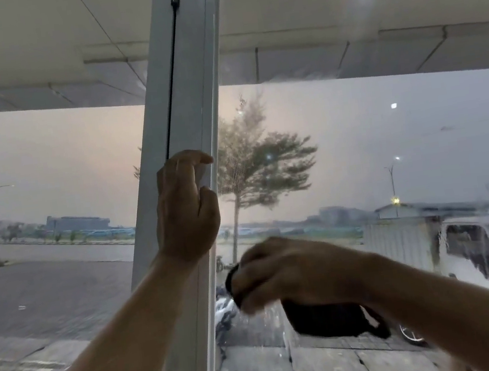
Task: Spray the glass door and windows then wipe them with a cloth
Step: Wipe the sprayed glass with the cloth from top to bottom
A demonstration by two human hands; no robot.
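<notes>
Head view: right hand [290, 269] grips dark cloth [324, 317], hanging down-right.

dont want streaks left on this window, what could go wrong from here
1. Wet smears sit on the right part of the pane, far from the dark cloth gripped by the right hand. They may dry into streaks before the cloth gets there.
2. The left hand rests on the white frame with its fingertips at the pane's edge, so it could leave fingerprints there.
</notes>
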